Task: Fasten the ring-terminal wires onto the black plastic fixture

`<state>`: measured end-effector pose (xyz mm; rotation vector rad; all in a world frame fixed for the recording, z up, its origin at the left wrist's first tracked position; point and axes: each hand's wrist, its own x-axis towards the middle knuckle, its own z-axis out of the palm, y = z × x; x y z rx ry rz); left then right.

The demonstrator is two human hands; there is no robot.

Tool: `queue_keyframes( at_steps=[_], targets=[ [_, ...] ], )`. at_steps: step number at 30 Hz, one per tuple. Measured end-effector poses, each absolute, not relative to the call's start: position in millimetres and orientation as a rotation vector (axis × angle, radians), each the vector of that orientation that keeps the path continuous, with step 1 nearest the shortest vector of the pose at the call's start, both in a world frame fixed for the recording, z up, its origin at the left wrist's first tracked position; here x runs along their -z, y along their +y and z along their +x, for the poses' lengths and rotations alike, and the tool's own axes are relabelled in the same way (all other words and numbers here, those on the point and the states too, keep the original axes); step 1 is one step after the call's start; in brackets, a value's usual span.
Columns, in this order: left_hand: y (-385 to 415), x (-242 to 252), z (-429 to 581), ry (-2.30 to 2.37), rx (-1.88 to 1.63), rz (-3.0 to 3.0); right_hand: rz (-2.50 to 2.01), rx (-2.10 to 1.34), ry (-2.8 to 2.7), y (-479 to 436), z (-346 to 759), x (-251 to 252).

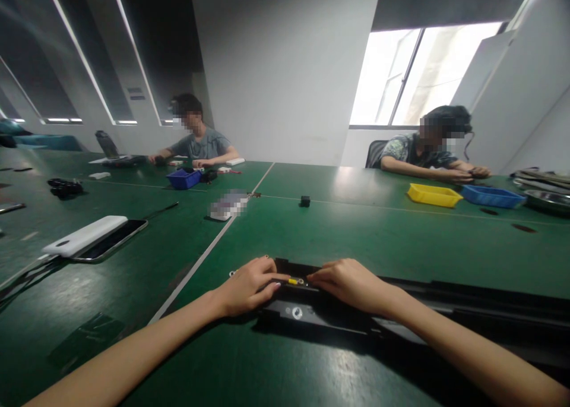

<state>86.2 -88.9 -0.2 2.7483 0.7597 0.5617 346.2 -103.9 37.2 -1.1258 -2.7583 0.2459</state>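
Pinched at both ends over the left end of a black rail (pixel 467 307) on the green table (pixel 378 234): small yellow connector (pixel 293 281), long axis left-right, left hand (pixel 249 287) and right hand (pixel 351 283) equally close, fingers curled nearly shut, 1 hand per end.

left hand (pixel 247 288), right hand (pixel 351 285): bare, slender fingers (pixel 262 274). forearms bare along whole visible length, down to lower frame edge. nails short; one on left hand shows pale gloss.
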Motion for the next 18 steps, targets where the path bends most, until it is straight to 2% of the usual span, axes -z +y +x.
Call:
queue_keyframes(
  at_steps=[18],
  targets=[
    [-88.1,2.8,85.6,0.786,-0.539,2.766,-1.101,-0.292,-2.761,-104.3,346.1,-39.0]
  ],
)
